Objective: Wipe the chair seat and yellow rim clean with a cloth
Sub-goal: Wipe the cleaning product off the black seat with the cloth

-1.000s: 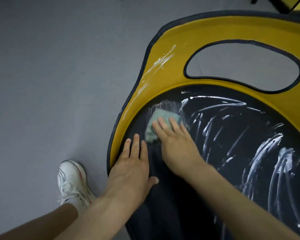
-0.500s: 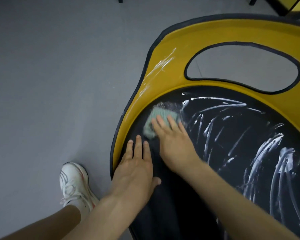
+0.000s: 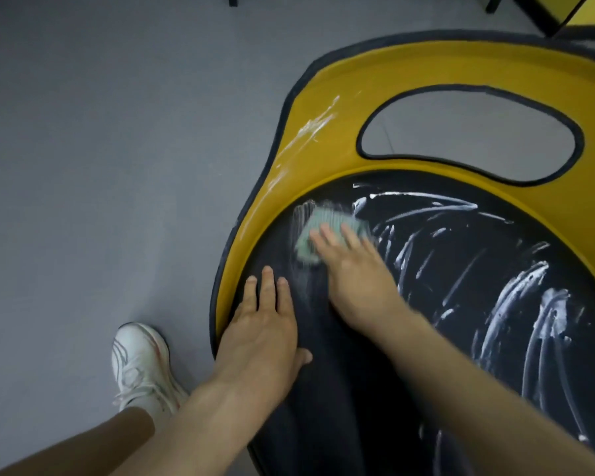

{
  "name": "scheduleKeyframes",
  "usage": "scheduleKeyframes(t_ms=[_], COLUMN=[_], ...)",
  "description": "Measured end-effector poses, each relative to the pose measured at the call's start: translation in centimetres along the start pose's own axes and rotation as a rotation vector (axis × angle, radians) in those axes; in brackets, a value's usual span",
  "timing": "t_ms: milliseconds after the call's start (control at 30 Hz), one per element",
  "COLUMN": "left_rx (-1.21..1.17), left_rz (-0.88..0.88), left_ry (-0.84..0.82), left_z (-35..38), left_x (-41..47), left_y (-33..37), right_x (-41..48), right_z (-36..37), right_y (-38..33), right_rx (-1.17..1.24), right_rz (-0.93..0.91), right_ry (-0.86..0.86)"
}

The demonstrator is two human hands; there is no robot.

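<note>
The black chair seat carries many white smears across its middle and right side. A yellow rim curves round it, with white streaks on its upper left and an oval cut-out in the backrest. My right hand presses a small green cloth flat against the seat near the rim's inner edge, fingers straight; it is motion-blurred. My left hand rests flat on the seat's left part, fingers extended, just inside the rim.
Grey floor spreads to the left of the chair. My white shoe stands on it beside the seat's left edge. Dark furniture legs and a yellow panel show at the top right.
My right hand has slid the cloth slightly up the seat toward the rim, leaving a faint smeared patch. My left hand stays in place on the seat.
</note>
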State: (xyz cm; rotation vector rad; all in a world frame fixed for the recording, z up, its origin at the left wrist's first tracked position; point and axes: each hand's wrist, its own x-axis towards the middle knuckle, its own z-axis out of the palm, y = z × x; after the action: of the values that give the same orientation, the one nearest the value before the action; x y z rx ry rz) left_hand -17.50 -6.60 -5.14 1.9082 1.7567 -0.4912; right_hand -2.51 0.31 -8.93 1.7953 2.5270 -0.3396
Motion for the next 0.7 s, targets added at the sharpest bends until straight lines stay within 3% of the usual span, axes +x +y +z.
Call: scheduleKeyframes(t_ms=[133,333,400,533,700], left_rx=[0.025,-0.028,-0.029,-0.043,0.042], left_rz=[-0.001,0.048,0.062,0.056,0.051], left_ry=[-0.009,0.049,0.074,0.070,0.069], left_z=[0.0,0.3,0.4,0.7,0.5], left_x=[0.1,-0.2,-0.5,-0.7,-1.3], left_y=[0.0,-0.4,-0.6,-0.9,-0.5], right_x=[4.1,-12.7,-14.4,-6.3,4.4], right_z=[-0.9,2.1,2.6,0.7,-0.8], right_y=[1.0,-2.8,-2.8,-1.6,-0.7], right_rx=[0.027,0.050,0.058,0.044,0.093], right_rz=[0.140,0.023,0.020,0.008,0.153], right_ry=[-0.065,-0.034,-0.062,-0.079,-0.024])
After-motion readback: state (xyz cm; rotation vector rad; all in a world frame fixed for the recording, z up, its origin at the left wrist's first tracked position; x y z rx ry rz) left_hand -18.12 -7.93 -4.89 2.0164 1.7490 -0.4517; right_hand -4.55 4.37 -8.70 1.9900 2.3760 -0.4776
